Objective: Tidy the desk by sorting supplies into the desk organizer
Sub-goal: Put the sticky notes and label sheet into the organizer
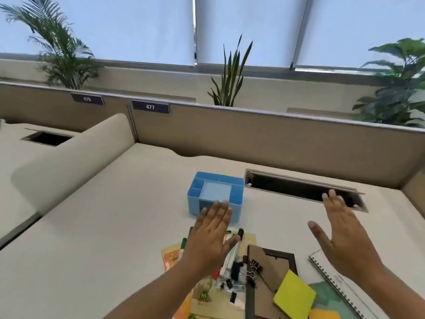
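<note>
Blue desk organizer (215, 194) with paler blue centre tray; beige tabletop (103, 226); yellow-green sticky pad (294, 295); green-capped marker (183, 246); black binder clips (254, 268); dark-framed brown picture frame (276, 263).

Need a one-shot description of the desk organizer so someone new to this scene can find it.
Start at the long dark cable slot cut into the beige desk near the back partition. Just left of it sits the desk organizer, beyond the left hand. It is the only light blue plastic box, divided into open compartments and standing apart from the clutter.
</note>
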Available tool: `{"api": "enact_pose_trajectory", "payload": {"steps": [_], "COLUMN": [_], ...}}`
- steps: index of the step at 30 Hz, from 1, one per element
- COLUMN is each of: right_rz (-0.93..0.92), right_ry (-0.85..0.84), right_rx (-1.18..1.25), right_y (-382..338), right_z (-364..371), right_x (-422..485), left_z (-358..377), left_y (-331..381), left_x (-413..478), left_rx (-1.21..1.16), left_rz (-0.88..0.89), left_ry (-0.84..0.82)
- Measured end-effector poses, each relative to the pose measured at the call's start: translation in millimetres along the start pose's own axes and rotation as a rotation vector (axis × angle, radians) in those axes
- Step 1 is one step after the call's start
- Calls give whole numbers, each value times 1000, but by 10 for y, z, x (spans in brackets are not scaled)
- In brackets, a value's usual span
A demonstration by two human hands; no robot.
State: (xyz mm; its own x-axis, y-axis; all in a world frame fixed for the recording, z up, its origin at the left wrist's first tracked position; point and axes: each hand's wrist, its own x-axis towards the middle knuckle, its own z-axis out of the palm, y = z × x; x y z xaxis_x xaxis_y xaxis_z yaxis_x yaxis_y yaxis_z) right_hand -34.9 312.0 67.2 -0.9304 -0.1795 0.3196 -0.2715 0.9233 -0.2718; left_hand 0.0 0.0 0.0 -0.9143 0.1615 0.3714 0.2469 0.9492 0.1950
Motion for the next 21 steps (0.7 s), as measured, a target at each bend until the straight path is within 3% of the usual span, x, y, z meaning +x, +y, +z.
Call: {"api": "enact_pose_trajectory", "payload": {"steps": [6, 16, 21], "right_rz": [137, 252, 300], "right_ry": [-246, -437, -442], "right_rx": [110, 42, 34], "right_y": [187, 232, 152], "right_z": [713, 1139, 1156], "right_x": [-923, -1559, -1641], "left_z": [313, 573, 721], "left_y": [-14, -132, -179], "left_x": [-899, -1490, -1629], "left_rx": [-95, -55, -33], "left_rz": [-163, -283, -277], "left_ry": [-163, -258, -285]}}
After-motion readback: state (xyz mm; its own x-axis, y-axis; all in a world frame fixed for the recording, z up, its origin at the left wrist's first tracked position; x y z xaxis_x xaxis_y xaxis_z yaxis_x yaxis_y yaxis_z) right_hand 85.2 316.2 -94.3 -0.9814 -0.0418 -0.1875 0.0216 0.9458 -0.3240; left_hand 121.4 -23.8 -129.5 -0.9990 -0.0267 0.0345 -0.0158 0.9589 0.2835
